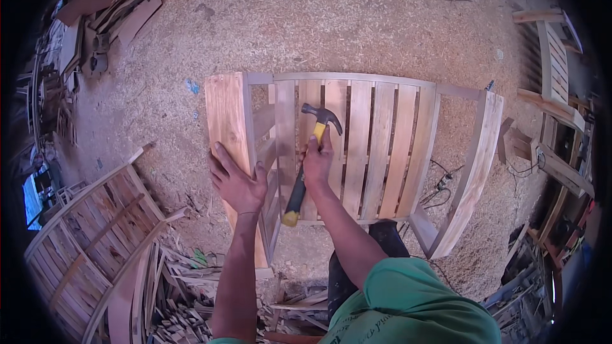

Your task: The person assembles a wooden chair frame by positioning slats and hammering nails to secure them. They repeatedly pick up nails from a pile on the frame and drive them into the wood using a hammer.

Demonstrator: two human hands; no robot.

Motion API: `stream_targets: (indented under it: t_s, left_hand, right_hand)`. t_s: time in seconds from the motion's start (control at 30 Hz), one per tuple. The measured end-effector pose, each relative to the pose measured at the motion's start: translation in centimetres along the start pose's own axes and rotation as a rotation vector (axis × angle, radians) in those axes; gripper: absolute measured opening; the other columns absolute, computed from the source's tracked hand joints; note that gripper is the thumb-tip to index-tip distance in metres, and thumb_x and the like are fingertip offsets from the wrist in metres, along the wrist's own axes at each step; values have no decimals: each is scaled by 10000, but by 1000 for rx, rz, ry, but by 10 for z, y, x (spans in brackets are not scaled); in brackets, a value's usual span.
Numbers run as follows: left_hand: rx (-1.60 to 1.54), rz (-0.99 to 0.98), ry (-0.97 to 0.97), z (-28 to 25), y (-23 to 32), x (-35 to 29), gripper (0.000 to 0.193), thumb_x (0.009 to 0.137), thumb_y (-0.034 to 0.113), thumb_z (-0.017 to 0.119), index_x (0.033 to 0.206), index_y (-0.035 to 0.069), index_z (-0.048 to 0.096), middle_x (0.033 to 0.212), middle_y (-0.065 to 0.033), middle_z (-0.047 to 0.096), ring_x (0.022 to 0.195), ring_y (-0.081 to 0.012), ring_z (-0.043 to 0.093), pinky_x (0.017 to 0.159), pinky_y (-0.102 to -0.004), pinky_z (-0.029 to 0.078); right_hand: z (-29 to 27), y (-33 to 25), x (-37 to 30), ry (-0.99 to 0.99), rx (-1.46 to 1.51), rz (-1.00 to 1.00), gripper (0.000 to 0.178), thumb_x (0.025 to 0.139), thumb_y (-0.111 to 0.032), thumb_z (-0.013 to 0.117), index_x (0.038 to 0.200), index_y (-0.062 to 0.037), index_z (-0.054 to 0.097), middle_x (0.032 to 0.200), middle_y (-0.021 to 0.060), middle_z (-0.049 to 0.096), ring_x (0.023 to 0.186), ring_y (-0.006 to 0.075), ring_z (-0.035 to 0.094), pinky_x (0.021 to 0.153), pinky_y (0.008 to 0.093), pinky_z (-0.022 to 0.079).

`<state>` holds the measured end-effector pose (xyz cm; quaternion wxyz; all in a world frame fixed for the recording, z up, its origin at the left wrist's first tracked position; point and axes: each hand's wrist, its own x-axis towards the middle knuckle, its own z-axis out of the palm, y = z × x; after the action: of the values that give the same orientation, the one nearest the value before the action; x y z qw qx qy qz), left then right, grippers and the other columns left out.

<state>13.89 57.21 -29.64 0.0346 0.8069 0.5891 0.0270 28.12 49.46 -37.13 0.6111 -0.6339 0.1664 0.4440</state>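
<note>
A slatted wooden bench frame (380, 134) stands in front of me, with a wide board along each side. My left hand (239, 181) lies on the left board (226, 111), fingers spread and holding nothing. In my right hand (317, 164) is a claw hammer (295, 199) with a dark head and a yellow and black handle. My fingers wrap round the handle below the head, which is held above the slats. The right board (470, 181) of the frame has no hand on it.
Another slatted wooden piece (102, 242) stands at the lower left, beside a heap of wood scraps (185, 306). Boards (137, 19) are stacked at the far left. More wooden frames (553, 70) line the right. A cable (440, 181) lies on the shavings-covered floor (370, 19).
</note>
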Motion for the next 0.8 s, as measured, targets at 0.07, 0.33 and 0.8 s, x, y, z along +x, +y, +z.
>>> stream_targets:
  t_s: [0.07,0.33,0.8]
  left_hand:
    - [-3,10,-2,-1,-7,-3,1080,950,676,623,1760,81,227,1685,-389,319,1484,-590,400,1210,-669,330]
    - [-16,22,-32,3,0,1,1106,917,587,698,1762,74,202,1683,-397,316,1497,-605,370,1237,-663,302]
    - [-54,45,3,5,1,0,1078,926,580,688,1761,85,218,1690,-382,317,1483,-590,391,1214,-667,318]
  right_hand:
    - [11,38,19,40,-58,-36,629,1153,-145,528,1743,-156,312,788,3,588,609,98,566,528,292,509]
    - [4,116,64,-61,-238,-185,674,1139,-228,601,1755,-184,331,688,-47,497,523,71,473,461,294,413]
    - [-21,78,-96,-123,-148,80,638,1177,-219,542,1759,-189,282,764,-20,558,575,64,520,501,257,473]
